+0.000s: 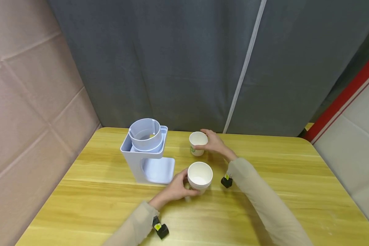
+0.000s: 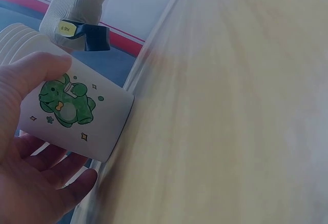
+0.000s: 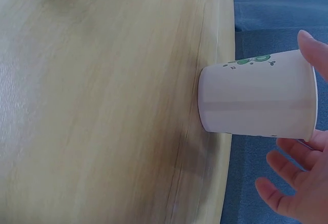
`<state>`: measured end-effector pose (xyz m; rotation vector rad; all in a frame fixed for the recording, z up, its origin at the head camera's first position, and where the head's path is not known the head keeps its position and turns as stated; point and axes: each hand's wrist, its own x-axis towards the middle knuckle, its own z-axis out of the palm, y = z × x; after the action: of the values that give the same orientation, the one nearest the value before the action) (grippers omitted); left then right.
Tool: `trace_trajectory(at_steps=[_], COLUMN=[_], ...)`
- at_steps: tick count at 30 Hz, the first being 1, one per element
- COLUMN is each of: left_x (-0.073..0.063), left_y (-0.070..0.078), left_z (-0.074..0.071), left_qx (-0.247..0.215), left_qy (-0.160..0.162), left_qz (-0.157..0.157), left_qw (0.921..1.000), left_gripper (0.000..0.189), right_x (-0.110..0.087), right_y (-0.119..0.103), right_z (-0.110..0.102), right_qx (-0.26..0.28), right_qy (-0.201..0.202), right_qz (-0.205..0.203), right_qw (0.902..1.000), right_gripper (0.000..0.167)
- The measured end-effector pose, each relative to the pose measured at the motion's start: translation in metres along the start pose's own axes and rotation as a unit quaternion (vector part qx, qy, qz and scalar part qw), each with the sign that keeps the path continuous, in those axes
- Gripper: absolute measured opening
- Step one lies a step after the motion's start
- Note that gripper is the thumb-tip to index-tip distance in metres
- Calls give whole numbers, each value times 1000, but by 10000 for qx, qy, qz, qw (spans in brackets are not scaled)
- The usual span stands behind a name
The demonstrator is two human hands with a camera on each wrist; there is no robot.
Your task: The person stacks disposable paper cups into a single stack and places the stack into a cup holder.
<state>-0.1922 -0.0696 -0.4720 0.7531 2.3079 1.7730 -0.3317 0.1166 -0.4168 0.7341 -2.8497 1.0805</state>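
Observation:
My left hand (image 1: 176, 188) grips a stack of white paper cups (image 1: 200, 174). In the left wrist view several nested rims show at the top of the stack, and the outer cup bears a green cartoon animal (image 2: 66, 101). Farther back, a single paper cup (image 1: 198, 139) stands upright on the table. My right hand (image 1: 214, 143) holds it near the rim, with the thumb on the front side and fingers behind. In the right wrist view the thumb and a finger meet the cup's rim (image 3: 261, 98), while the other fingers are spread off it.
A pale blue plastic stand (image 1: 135, 164) with a round cylinder (image 1: 145, 136) in its top and a flat base plate (image 1: 160, 171) sits left of the cups. The wooden table (image 1: 264, 191) ends at a grey curtain (image 1: 172, 68). Each wrist wears a black strap device.

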Motion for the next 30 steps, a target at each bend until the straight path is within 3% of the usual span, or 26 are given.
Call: trace_trajectory(at_steps=[15,22,30], left_x=[-1,-7,-7], left_y=[3,38,40], left_z=[1,-4,-3], left_qx=[35,35,79], left_qy=[-30,-100,-73], left_qz=[-51,-39,-94], left_qw=[10000,9999,9999], left_gripper=[73,68,69], right_x=[-5,-12,-35], right_y=[3,3,2], right_z=[3,-1,-23], right_qx=[195,301,384], right_qy=[235,315,426], right_qz=[-29,101,-67], right_qw=[9995,9990,9983], right_gripper=[76,77,75])
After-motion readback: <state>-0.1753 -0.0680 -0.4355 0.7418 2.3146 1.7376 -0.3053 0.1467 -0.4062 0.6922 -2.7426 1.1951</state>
